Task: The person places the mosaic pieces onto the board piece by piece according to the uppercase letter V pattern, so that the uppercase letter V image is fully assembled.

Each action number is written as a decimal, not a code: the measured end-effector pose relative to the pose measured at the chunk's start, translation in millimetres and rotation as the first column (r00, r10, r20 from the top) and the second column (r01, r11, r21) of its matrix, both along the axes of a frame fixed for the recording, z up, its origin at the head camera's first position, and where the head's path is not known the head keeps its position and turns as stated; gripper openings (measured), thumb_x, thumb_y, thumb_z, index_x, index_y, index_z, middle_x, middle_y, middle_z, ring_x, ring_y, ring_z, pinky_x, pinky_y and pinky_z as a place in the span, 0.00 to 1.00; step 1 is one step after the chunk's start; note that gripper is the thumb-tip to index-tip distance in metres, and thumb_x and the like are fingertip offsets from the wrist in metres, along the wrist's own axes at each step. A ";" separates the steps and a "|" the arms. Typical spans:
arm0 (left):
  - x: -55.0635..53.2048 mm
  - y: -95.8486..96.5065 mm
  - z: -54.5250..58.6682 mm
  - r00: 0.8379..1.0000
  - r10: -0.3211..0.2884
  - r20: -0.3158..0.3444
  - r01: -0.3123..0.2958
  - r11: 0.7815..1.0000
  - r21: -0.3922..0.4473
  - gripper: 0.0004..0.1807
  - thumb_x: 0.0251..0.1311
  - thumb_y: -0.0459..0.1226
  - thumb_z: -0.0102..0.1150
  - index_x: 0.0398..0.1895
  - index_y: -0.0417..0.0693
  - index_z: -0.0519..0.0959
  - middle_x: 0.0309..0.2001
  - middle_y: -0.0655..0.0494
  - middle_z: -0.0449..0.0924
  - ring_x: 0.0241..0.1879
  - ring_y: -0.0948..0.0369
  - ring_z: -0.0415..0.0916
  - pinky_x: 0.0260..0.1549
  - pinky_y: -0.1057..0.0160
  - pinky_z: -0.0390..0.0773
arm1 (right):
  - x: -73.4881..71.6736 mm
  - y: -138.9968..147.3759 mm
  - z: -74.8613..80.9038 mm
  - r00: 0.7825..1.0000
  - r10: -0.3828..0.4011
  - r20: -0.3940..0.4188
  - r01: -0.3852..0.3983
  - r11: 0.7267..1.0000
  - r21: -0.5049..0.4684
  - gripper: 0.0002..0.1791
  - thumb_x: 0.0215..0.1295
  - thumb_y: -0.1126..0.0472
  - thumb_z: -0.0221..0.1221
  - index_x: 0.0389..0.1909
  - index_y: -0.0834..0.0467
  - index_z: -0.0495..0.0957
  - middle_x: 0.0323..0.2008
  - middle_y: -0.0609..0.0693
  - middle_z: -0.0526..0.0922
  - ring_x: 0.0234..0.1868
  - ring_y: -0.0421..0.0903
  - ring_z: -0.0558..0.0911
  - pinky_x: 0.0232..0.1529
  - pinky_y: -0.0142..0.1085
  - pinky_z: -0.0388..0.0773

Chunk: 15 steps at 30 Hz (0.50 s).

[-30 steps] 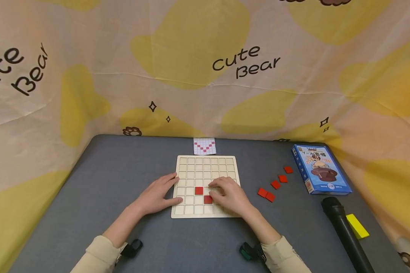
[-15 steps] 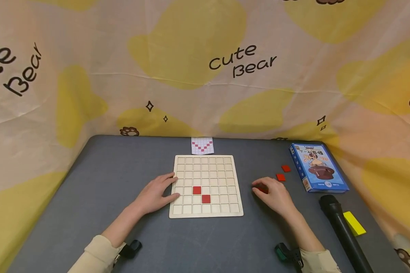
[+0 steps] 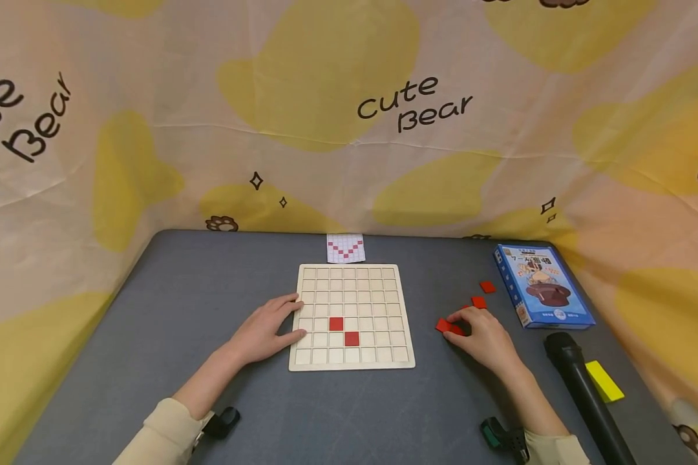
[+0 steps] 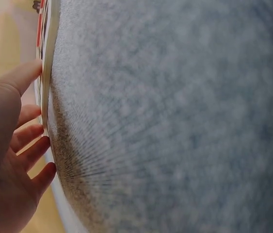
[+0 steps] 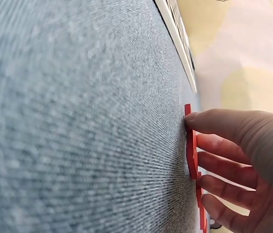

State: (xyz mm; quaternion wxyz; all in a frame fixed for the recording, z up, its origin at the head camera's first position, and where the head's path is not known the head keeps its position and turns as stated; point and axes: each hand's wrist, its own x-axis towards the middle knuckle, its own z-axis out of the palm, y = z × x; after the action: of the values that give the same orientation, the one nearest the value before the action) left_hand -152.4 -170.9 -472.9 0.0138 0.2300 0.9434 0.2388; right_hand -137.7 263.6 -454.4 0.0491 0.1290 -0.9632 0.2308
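Observation:
A pale square grid board (image 3: pixel 384 361) lies mid-table with two red tiles, one (image 3: pixel 336 323) set diagonally up and left of the other (image 3: pixel 351 338). My left hand (image 3: pixel 264 332) rests at the board's left edge, fingers spread and thumb on the rim; in the left wrist view, the left hand's fingertips meet the board's side. To the right of the board, my right hand (image 3: pixel 485 339) pinches a red tile (image 3: pixel 457 330) between thumb and index finger, low at the table. Another red tile (image 3: pixel 443 325) lies against it. The right wrist view shows the thumb on the red tile edge (image 5: pixel 191 150).
Loose red tiles (image 3: pixel 479 302) trail up and right from the right hand, one partly hidden by it. A pattern card (image 3: pixel 346 248) lies behind the board. At the right are a blue box (image 3: pixel 543 287), a black microphone (image 3: pixel 584 394) and a yellow block (image 3: pixel 605 381).
My right hand has left the board and gone right to the loose red tiles, then shifted slightly further right over them. The left hand has stayed at the board's edge.

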 end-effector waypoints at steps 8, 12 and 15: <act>0.1 -0.1 0.8 1.000 -0.005 -0.014 0.005 1.000 -0.018 0.34 0.61 0.51 0.63 0.65 0.42 0.72 0.68 0.45 0.65 0.66 0.46 0.63 0.60 0.41 0.65 | 1.7 0.9 -1.2 1.000 -0.014 0.002 0.014 1.000 0.012 0.12 0.55 0.57 0.71 0.39 0.56 0.84 0.42 0.55 0.82 0.46 0.56 0.77 0.47 0.55 0.75; 0.7 -0.6 1.3 1.000 -0.005 -0.013 0.004 1.000 -0.024 0.34 0.61 0.51 0.63 0.66 0.42 0.72 0.69 0.45 0.65 0.66 0.46 0.64 0.60 0.41 0.65 | 1.4 1.4 -2.2 1.000 -0.015 0.003 0.015 1.000 0.008 0.12 0.55 0.57 0.71 0.39 0.56 0.84 0.43 0.55 0.82 0.47 0.56 0.77 0.47 0.55 0.74; 0.9 -0.9 1.1 1.000 -0.007 -0.011 0.006 1.000 -0.028 0.34 0.61 0.52 0.63 0.66 0.42 0.71 0.69 0.45 0.65 0.66 0.46 0.64 0.60 0.41 0.65 | 0.8 0.8 -2.7 1.000 -0.012 -0.008 0.012 1.000 0.001 0.12 0.55 0.57 0.71 0.38 0.56 0.84 0.42 0.55 0.82 0.46 0.56 0.77 0.46 0.54 0.74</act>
State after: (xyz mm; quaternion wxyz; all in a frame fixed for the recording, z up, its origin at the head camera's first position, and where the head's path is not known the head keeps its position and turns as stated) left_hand -151.5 -171.8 -471.8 0.0127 0.2341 0.9459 0.2243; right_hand -136.8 264.3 -457.1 0.0540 0.1243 -0.9638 0.2294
